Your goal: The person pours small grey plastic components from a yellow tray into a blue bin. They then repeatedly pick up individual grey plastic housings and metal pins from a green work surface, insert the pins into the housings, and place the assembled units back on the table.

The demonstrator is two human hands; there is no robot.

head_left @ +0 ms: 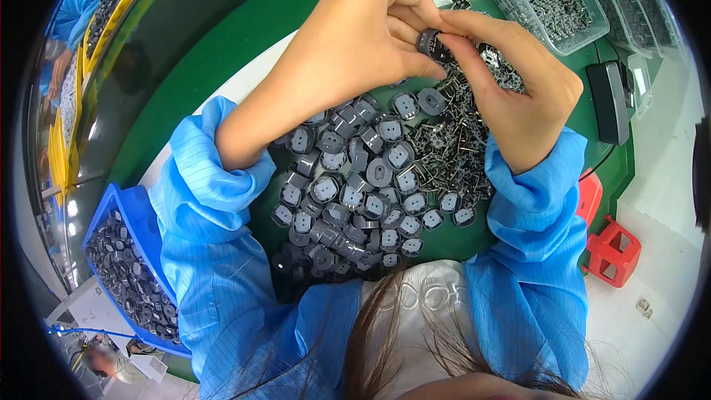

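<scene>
Over the far part of the green work surface, my two hands meet at a small dark grey rounded plastic part (427, 42). The fingers of my left hand (363, 33) are curled around it from the left. My right hand (518, 74) pinches at its right side with thumb and forefinger; any smaller piece between those fingertips is hidden. Below my hands lies a heap of similar grey plastic parts (379, 172), many with pale grey faces up. Against its right side rests a pile of small shiny metal pieces (453, 141), partly under my right hand.
A clear plastic box (587, 43) of metal pieces stands at the far right, with more clear boxes (629, 18) beyond. Nearby are a black device (609, 102) with a cable and a red plastic object (613, 253). A blue bin (159, 233) and yellow trays (90, 67) line the left, near another person's sleeve (76, 11).
</scene>
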